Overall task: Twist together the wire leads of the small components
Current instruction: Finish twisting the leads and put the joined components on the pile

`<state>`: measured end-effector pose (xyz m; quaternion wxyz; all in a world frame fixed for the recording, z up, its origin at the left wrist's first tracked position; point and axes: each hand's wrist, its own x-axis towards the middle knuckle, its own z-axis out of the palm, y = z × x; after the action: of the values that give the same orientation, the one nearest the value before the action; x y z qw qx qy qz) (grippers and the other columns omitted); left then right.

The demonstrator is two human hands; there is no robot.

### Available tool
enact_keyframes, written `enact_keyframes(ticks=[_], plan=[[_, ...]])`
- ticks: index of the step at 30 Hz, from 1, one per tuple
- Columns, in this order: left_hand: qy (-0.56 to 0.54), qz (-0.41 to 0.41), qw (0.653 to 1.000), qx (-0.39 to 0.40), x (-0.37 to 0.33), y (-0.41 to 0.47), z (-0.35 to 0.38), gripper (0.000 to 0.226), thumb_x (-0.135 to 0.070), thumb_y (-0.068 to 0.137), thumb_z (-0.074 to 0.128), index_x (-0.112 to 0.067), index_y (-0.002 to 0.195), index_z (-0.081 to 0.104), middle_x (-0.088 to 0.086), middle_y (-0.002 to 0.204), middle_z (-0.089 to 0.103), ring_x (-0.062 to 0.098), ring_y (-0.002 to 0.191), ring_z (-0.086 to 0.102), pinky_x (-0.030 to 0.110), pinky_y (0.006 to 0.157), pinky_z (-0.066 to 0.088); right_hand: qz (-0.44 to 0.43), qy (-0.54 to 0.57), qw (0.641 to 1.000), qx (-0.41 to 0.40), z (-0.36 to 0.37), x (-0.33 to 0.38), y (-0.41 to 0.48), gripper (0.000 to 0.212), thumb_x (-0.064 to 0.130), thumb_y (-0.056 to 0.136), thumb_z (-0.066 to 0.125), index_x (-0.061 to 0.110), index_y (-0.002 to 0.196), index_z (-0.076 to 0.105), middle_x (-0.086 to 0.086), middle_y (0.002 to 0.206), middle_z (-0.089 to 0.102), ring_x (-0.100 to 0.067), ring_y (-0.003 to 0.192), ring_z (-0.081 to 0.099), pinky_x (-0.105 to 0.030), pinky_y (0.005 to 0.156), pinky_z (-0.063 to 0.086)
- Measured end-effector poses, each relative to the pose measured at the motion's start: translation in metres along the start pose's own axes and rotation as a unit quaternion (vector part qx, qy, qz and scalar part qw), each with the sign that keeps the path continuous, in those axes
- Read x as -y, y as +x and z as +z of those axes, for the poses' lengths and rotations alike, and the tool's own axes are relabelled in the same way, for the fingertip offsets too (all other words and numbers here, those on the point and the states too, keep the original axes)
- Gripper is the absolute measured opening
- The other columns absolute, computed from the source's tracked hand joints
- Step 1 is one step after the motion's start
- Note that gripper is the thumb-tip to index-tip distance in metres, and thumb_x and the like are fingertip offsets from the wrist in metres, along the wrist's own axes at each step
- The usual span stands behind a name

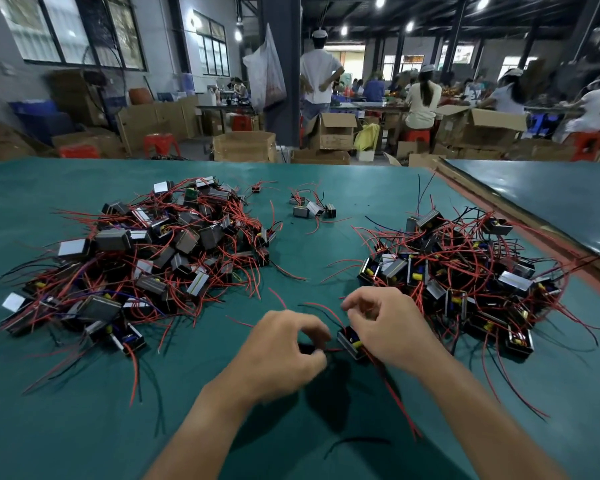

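A small black boxy component (350, 344) with a yellow part and red and black leads sits just above the green table (222, 410), between my hands. My left hand (284, 351) pinches its leads at their red and black ends, fingers curled. My right hand (385, 327) curls over the component and pinches a thin lead above it. A red lead (400, 407) trails down under my right forearm.
A big heap of components with red leads (146, 251) lies at the left, another heap (465, 271) at the right. A few loose ones (312, 207) sit further back. A loose black wire (357, 443) lies near me. Boxes and seated people fill the background.
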<state>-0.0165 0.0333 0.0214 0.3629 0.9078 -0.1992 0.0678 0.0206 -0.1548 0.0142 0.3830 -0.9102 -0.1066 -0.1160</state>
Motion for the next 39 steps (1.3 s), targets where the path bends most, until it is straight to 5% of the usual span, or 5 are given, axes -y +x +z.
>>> enact_keyframes(ticks=[4,16,22,34,39], plan=[[0.010,0.008,1.000,0.025,0.004,0.002,-0.003,0.012,-0.022,0.076,0.070,-0.028,0.086,0.075,-0.016,0.079,0.073,-0.003,0.078,0.065,0.010,0.072,0.046,-0.009,-0.051,0.997,0.061,0.004,-0.001,-0.002,0.018,0.028,0.081,0.066,0.042,0.069,0.064,0.033,0.066,0.061,0.010,0.059,0.053,-0.007,0.055,0.033],[0.001,-0.103,0.992,-0.067,0.015,0.003,-0.005,0.020,-0.014,0.083,0.070,-0.029,0.084,0.057,-0.014,0.068,0.067,0.004,0.060,0.059,0.028,0.062,0.051,0.020,-0.118,0.984,0.129,0.004,-0.001,-0.002,0.030,0.040,0.087,0.064,0.032,0.116,0.067,0.013,0.068,0.059,-0.003,0.067,0.054,-0.020,0.060,0.037],[0.016,-0.099,0.993,-0.065,0.016,0.005,-0.003,0.033,-0.005,0.081,0.055,-0.036,0.086,0.046,-0.017,0.075,0.067,0.003,0.061,0.056,0.023,0.059,0.046,0.023,-0.128,0.984,0.123,0.006,0.001,-0.001,0.018,0.031,0.084,0.060,0.032,0.069,0.052,0.010,0.055,0.051,-0.008,0.058,0.048,-0.023,0.053,0.033],[0.027,-0.132,0.988,-0.074,0.014,0.004,-0.003,0.027,-0.003,0.080,0.050,-0.029,0.076,0.057,-0.014,0.080,0.059,0.012,0.078,0.062,0.035,0.071,0.053,-0.030,-0.095,0.994,0.040,0.006,0.007,-0.005,0.050,0.045,0.091,0.058,0.010,0.058,0.041,0.000,0.047,0.035,-0.015,0.047,0.031,-0.028,0.048,0.028],[0.058,-0.109,0.987,-0.104,0.015,0.005,-0.004,0.031,-0.002,0.076,0.061,-0.026,0.092,0.072,-0.012,0.084,0.053,0.011,0.081,0.052,0.029,0.075,0.046,-0.037,-0.041,0.998,0.009,0.007,0.006,-0.005,0.019,0.023,0.088,0.062,0.022,0.070,0.058,0.012,0.061,0.055,-0.005,0.055,0.048,-0.020,0.056,0.037]])
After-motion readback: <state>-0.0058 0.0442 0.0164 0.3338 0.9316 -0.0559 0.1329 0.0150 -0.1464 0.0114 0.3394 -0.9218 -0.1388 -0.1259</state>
